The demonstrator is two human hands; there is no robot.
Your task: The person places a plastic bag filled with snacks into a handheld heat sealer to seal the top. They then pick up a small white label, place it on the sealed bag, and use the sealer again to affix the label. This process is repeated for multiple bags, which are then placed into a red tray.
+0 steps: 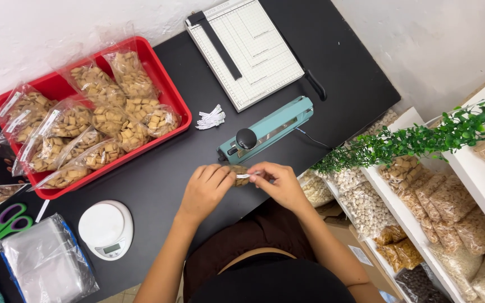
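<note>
My left hand and my right hand meet over the black table, just in front of a teal heat sealer. Between them is a small clear bag of brown snack pieces; my left hand grips its body. My right hand's fingers pinch a small white slip at the bag's mouth. A little heap of white slips lies beyond the sealer.
A red tray holds several filled snack bags at the left. A white paper cutter lies at the back. A round white scale, a stack of empty clear bags and green-handled scissors sit front left. White shelves of packed bags and a green plant stand at the right.
</note>
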